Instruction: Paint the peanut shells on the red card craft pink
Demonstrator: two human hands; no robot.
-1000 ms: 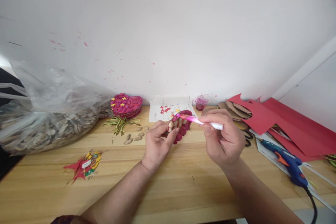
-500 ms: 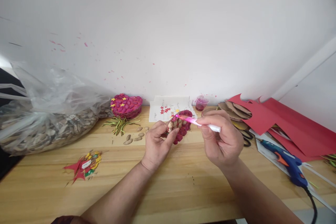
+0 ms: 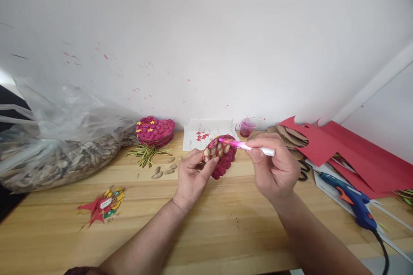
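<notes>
Thumb and fingers of the left hand (image 3: 193,177) are clamping the near-left edge of a partly magenta, peanut-covered piece (image 3: 223,166) in the head view, holding it over the wooden table (image 3: 206,236); the right hand (image 3: 276,167) is pinching a white-handled tool (image 3: 267,151), its pink tip resting at the piece's upper side. Behind, red stars (image 3: 202,136) are lying on white paper (image 3: 190,129), and a pink-stained cup (image 3: 248,126) is standing near the wall (image 3: 206,43).

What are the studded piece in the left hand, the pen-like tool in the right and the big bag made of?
Studded piece: seemingly peanut shells, some matte tan, others pink-coated, judging by their lobed shapes.
Pen-like tool: probably plastic, smooth and white where unstained.
Big bag: likely thin plastic film, see-through, shiny and wrinkled.
</notes>
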